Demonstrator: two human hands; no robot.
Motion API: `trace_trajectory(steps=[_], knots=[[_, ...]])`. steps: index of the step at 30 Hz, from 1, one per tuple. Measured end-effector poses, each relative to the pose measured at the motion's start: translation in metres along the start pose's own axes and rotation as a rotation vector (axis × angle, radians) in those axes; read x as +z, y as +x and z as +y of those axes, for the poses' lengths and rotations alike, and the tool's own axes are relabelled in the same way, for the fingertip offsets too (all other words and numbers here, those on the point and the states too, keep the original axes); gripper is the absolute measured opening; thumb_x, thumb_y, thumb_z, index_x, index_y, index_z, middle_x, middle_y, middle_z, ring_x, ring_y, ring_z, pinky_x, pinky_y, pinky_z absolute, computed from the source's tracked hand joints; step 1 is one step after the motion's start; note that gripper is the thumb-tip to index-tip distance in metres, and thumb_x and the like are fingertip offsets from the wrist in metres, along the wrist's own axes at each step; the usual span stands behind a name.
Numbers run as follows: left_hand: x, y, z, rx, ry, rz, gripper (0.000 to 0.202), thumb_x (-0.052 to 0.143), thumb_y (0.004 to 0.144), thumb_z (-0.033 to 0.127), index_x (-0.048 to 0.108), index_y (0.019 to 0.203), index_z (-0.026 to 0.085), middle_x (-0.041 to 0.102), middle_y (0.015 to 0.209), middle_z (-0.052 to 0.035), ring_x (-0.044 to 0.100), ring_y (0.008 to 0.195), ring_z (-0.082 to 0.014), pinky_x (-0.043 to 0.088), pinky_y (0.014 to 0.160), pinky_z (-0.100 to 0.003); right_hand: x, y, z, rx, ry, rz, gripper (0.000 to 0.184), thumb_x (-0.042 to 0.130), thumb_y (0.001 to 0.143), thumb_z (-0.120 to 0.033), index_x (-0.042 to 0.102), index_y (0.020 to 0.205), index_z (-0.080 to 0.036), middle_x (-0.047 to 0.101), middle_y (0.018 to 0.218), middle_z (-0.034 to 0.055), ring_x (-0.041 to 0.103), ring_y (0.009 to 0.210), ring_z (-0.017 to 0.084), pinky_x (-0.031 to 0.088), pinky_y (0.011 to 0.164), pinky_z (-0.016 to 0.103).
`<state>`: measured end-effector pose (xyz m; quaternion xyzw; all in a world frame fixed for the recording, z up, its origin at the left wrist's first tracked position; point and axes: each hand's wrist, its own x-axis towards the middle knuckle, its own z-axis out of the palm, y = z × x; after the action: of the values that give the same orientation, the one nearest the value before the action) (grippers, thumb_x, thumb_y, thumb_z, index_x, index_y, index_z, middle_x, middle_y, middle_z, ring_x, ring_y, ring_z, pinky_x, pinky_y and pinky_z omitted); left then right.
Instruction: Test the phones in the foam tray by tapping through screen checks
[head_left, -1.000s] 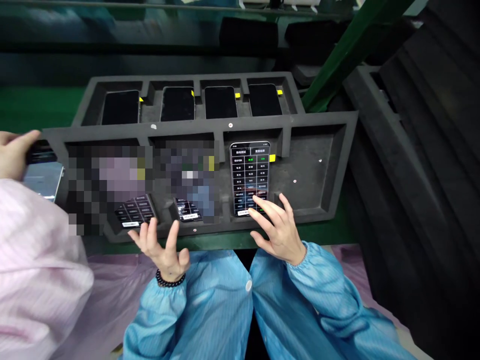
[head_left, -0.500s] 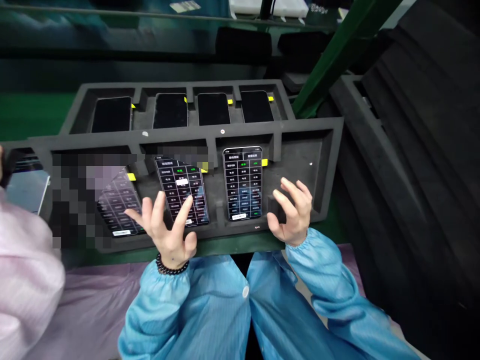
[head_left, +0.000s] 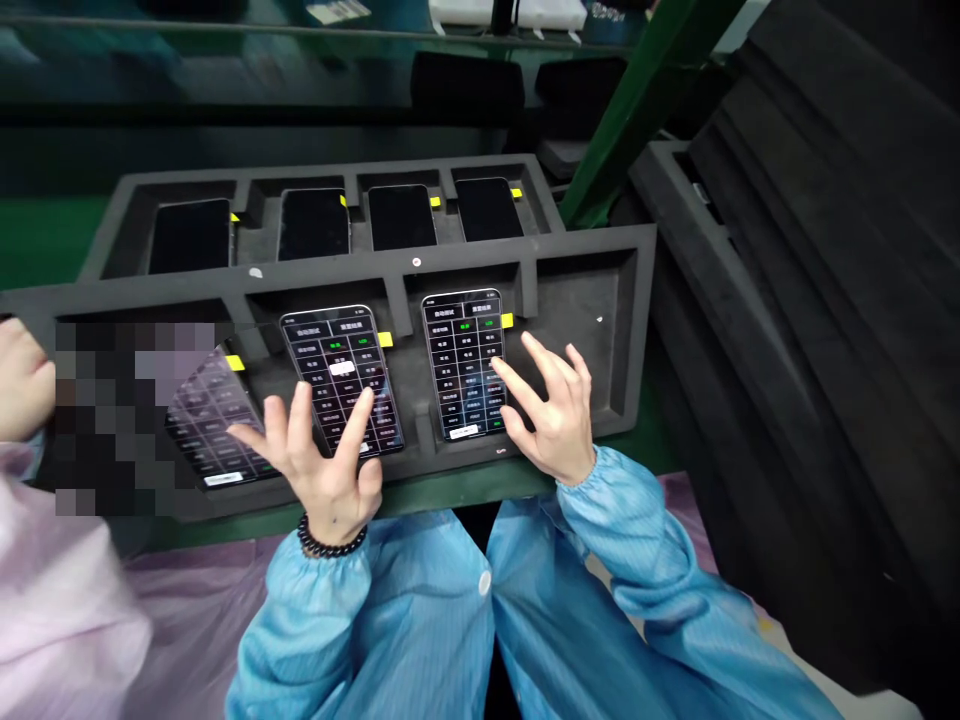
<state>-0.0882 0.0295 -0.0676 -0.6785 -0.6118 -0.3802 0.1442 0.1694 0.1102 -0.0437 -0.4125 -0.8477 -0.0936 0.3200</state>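
A dark foam tray point(head_left: 592, 255) lies in front of me with three lit phones in its slots. My left hand point(head_left: 319, 465) hovers with fingers spread over the middle phone point(head_left: 341, 378), a fingertip near its lower screen. My right hand point(head_left: 547, 410) is open, its index finger touching the right side of the right phone point(head_left: 461, 362). A third lit phone point(head_left: 217, 425) lies tilted in the left slot. The tray's rightmost slot point(head_left: 592, 340) holds no phone. Both hands hold nothing.
A second foam tray point(head_left: 112, 225) behind holds several dark phones with yellow tabs. Stacked black foam trays point(head_left: 810, 250) rise on the right beside a green post point(head_left: 637, 100). Another person's hand point(head_left: 22, 380) and pink sleeve point(head_left: 52, 600) are at the left.
My right hand has spread from a curled pose by the empty slot and gone left onto the right phone. The left hand has kept over the middle phone. The view shifted slightly.
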Motion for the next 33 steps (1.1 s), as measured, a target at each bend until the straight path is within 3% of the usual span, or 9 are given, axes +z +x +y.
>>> trace_trajectory(steps=[4, 9, 11, 14, 18, 22, 25, 28, 33], knots=[[0.002, 0.002, 0.004, -0.042, 0.019, -0.015, 0.055, 0.037, 0.102, 0.046, 0.043, 0.155, 0.032, 0.015, 0.172, -0.0037, 0.009, 0.160, -0.0345, -0.008, 0.129, -0.063, 0.001, -0.002, 0.002, -0.003, 0.091, 0.096, 0.052, 0.053, 0.098, -0.028, 0.049, 0.149, -0.021, 0.059, 0.145, 0.0144, 0.059, 0.126, 0.027, 0.042, 0.117, 0.050], [-0.014, 0.006, -0.006, -0.240, -0.056, 0.339, 0.061, 0.034, 0.101, 0.055, 0.044, 0.154, 0.028, 0.036, 0.164, -0.0098, 0.028, 0.154, -0.0369, 0.018, 0.129, -0.064, 0.003, -0.005, 0.007, -0.037, 0.166, 0.204, 0.056, 0.053, 0.096, -0.024, 0.045, 0.151, -0.019, 0.063, 0.138, 0.0148, 0.061, 0.124, 0.028, 0.048, 0.110, 0.049], [-0.027, 0.010, -0.019, -0.331, 0.000, 0.408, 0.058, 0.042, 0.100, 0.051, 0.046, 0.152, 0.027, 0.042, 0.160, -0.0102, 0.034, 0.151, -0.0361, 0.024, 0.128, -0.061, 0.004, -0.005, 0.008, -0.044, 0.177, 0.206, 0.054, 0.054, 0.096, -0.024, 0.046, 0.149, -0.018, 0.064, 0.137, 0.0153, 0.062, 0.123, 0.028, 0.049, 0.109, 0.049], [-0.045, 0.018, -0.043, -0.420, 0.081, 0.352, 0.064, 0.054, 0.096, 0.046, 0.042, 0.154, 0.021, 0.045, 0.157, -0.0149, 0.038, 0.149, -0.0352, 0.028, 0.127, -0.057, 0.004, -0.005, 0.010, -0.046, 0.180, 0.204, 0.052, 0.057, 0.095, -0.022, 0.050, 0.146, -0.017, 0.065, 0.135, 0.0164, 0.063, 0.122, 0.030, 0.049, 0.108, 0.049], [-0.055, 0.031, -0.069, -0.426, 0.094, 0.259, 0.068, 0.057, 0.096, 0.044, 0.040, 0.154, 0.012, 0.040, 0.158, -0.0215, 0.035, 0.152, -0.0321, 0.028, 0.128, -0.051, 0.006, -0.005, 0.011, -0.034, 0.179, 0.197, 0.049, 0.059, 0.094, -0.021, 0.055, 0.142, -0.016, 0.066, 0.134, 0.0166, 0.064, 0.122, 0.031, 0.049, 0.108, 0.048], [-0.056, 0.048, -0.075, -0.388, 0.082, 0.217, 0.057, 0.056, 0.097, 0.043, 0.050, 0.148, 0.019, 0.036, 0.162, -0.0176, 0.032, 0.154, -0.0305, 0.028, 0.128, -0.051, 0.007, -0.005, 0.012, -0.013, 0.173, 0.185, 0.047, 0.060, 0.094, -0.022, 0.057, 0.141, -0.018, 0.068, 0.133, 0.0160, 0.065, 0.120, 0.032, 0.051, 0.104, 0.048], [-0.058, 0.057, -0.076, -0.387, 0.120, 0.161, 0.047, 0.054, 0.098, 0.041, 0.059, 0.142, 0.024, 0.030, 0.166, -0.0122, 0.022, 0.158, -0.0322, 0.015, 0.132, -0.055, 0.008, -0.005, 0.013, -0.003, 0.166, 0.179, 0.048, 0.059, 0.094, -0.023, 0.057, 0.142, -0.019, 0.068, 0.133, 0.0153, 0.067, 0.118, 0.033, 0.052, 0.101, 0.048], [-0.060, 0.061, -0.082, -0.392, 0.137, 0.186, 0.045, 0.050, 0.100, 0.040, 0.061, 0.140, 0.024, 0.030, 0.167, -0.0119, 0.013, 0.160, -0.0332, 0.007, 0.132, -0.059, 0.008, -0.005, 0.014, -0.001, 0.157, 0.177, 0.048, 0.059, 0.095, -0.024, 0.056, 0.143, -0.021, 0.068, 0.134, 0.0142, 0.068, 0.116, 0.033, 0.052, 0.100, 0.047], [-0.062, 0.064, -0.093, -0.449, 0.149, 0.280, 0.056, 0.060, 0.095, 0.044, 0.053, 0.146, 0.022, 0.026, 0.167, -0.0161, 0.011, 0.161, -0.0343, 0.013, 0.132, -0.057, 0.009, -0.004, 0.013, 0.001, 0.142, 0.156, 0.042, 0.058, 0.095, -0.022, 0.062, 0.136, -0.019, 0.068, 0.133, 0.0160, 0.068, 0.114, 0.033, 0.051, 0.099, 0.046]])
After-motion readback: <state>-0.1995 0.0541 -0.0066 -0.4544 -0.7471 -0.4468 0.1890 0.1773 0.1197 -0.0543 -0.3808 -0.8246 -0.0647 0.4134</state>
